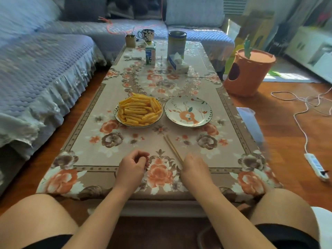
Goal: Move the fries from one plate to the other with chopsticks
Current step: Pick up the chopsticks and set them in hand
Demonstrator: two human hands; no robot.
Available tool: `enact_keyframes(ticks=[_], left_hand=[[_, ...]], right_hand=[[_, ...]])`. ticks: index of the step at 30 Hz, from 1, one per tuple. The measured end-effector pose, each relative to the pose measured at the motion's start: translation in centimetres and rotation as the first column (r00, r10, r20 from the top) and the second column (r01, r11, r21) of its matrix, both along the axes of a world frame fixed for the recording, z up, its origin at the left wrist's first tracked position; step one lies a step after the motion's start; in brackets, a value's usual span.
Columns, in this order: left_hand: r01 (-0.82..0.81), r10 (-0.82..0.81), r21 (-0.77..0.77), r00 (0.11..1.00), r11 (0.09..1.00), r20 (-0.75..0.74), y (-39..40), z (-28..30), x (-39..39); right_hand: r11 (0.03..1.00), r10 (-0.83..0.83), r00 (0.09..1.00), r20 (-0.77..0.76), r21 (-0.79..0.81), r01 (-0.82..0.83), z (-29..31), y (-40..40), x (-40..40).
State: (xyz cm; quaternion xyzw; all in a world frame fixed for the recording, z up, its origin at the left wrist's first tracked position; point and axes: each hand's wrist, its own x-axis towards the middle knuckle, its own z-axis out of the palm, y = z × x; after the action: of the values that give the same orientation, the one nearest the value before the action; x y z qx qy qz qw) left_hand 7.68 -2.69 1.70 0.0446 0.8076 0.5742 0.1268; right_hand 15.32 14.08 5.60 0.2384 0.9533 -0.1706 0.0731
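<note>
A floral cloth covers the long table. On it sit 2 round ceramic plates: the left plate is heaped with ridged yellow fries, the right plate bare. 2 thin wooden chopsticks lie nearer, their ends hidden under the blurred right hand; its grip is unclear. The left hand rests loosely curled, holding nothing.

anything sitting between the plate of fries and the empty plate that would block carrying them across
Nothing visible. The plate of fries and the empty plate sit side by side with only a bare strip of tablecloth between them. The chopsticks lie nearer the person.
</note>
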Motion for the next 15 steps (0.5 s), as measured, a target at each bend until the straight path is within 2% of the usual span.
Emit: enact_keyframes(ticks=[4, 6, 7, 8, 9, 10, 12, 14, 15], left_hand=[[0.010, -0.011, 0.008, 0.994, 1.000, 0.109, 0.5, 0.4, 1.8], [-0.026, -0.006, 0.146, 0.977, 0.989, 0.213, 0.9, 0.6, 2.6], [-0.039, -0.034, 0.253, 0.960, 0.967, 0.278, 1.2, 0.9, 2.9], [-0.045, -0.084, 0.358, 0.939, 0.933, 0.335, 1.5, 1.4, 3.1], [-0.042, -0.144, 0.451, 0.918, 0.892, 0.371, 1.8, 1.9, 3.3], [-0.039, -0.201, 0.521, 0.897, 0.852, 0.395, 2.0, 2.5, 3.5], [-0.017, -0.268, 0.564, 0.868, 0.826, 0.418, 2.5, 3.6, 3.4], [0.020, -0.275, 0.532, 0.872, 0.846, 0.405, 2.8, 4.7, 3.1], [0.014, -0.272, 0.538, 0.873, 0.843, 0.404, 2.8, 4.9, 2.8]], right_hand=[[0.999, 0.020, 1.000, -0.015, 0.042, -0.019, -0.7, 0.0, 0.3], [0.981, -0.117, 0.990, -0.083, -0.167, 0.102, 0.0, 0.8, 0.3], [0.927, -0.187, 0.977, -0.105, -0.347, 0.140, 0.7, 1.2, 0.4], [0.826, -0.222, 0.969, -0.110, -0.550, 0.127, 1.3, 1.4, 0.7], [0.696, -0.202, 0.975, -0.093, -0.714, 0.076, 1.9, 1.1, 0.9], [0.598, -0.138, 0.987, -0.082, -0.801, 0.017, 2.5, 0.5, 1.1], [0.507, -0.051, 0.994, -0.092, -0.860, -0.053, 3.0, -1.1, 1.4], [0.413, -0.090, 0.991, -0.104, -0.909, -0.058, 2.8, -1.8, 1.1], [0.316, -0.132, 0.986, -0.099, -0.947, -0.053, 2.7, -1.8, 1.0]])
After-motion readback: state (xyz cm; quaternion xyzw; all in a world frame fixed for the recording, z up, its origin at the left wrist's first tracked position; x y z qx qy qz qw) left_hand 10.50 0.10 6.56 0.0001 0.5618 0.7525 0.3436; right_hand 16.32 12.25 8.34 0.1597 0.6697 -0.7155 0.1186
